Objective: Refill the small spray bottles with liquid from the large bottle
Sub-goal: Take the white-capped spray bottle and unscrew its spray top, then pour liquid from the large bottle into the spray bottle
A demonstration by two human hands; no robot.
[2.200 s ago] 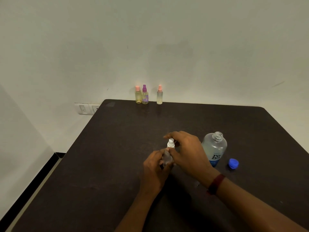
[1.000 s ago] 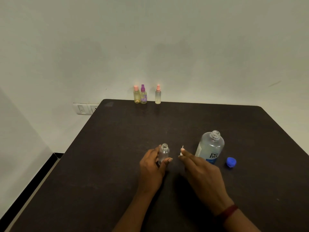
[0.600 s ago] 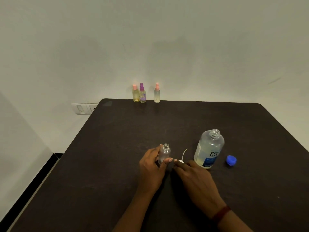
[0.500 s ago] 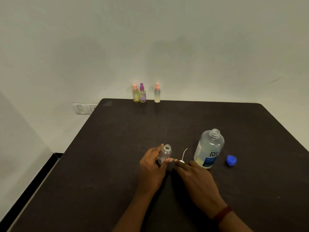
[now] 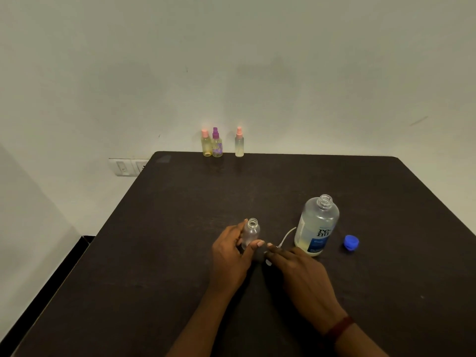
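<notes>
On the dark table (image 5: 180, 253), the left hand (image 5: 229, 256) grips the uncapped small spray bottle (image 5: 250, 231) upright, while the right hand (image 5: 301, 271) rests its pinched fingers on the spray pump (image 5: 279, 244). The pump looks just parked, so pouring comes next: the right hand must let go and lift the open large bottle (image 5: 318, 225) at the table's middle.

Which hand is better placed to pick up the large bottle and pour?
Right. The right hand lies beside the large bottle, setting down the spray head; the left hand steadies the small bottle.

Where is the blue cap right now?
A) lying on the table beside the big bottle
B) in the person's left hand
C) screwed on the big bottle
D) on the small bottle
A: the blue cap lies on the table right of the open-necked big bottle.
</notes>
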